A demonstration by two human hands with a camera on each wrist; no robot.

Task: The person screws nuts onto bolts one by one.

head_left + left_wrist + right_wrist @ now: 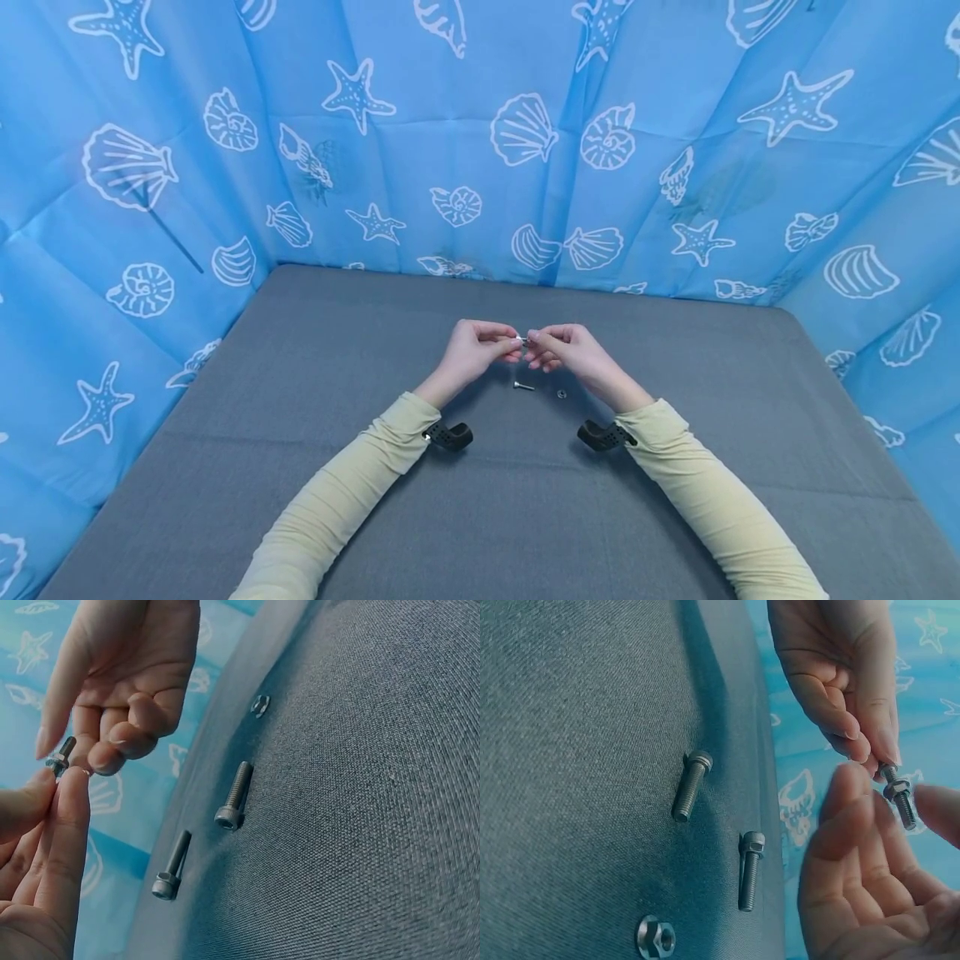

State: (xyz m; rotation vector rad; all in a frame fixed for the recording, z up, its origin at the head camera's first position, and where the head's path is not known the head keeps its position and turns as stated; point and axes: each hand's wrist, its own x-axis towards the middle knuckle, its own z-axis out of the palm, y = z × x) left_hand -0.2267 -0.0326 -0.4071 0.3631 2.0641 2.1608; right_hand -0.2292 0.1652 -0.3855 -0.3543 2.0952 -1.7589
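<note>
A small socket-head bolt [909,814] with a nut [897,790] partway along its thread is held up between both hands. My left hand [477,343] pinches it at the head end between thumb and fingertips, as the left wrist view also shows. My right hand [567,347] is spread around the threaded end; in the right wrist view its thumb [939,814] and forefinger stand on either side of the nut, with gaps. Below the hands lie a bare socket-head bolt [235,796] and another bolt [173,866] with a nut up near its head.
A loose flanged nut [657,937] lies on the grey cloth-covered table [525,517], to the right of the bolts. Black wrist mounts [450,436] sit at both cuffs. A blue shell-patterned curtain [480,150] borders the table's back and sides.
</note>
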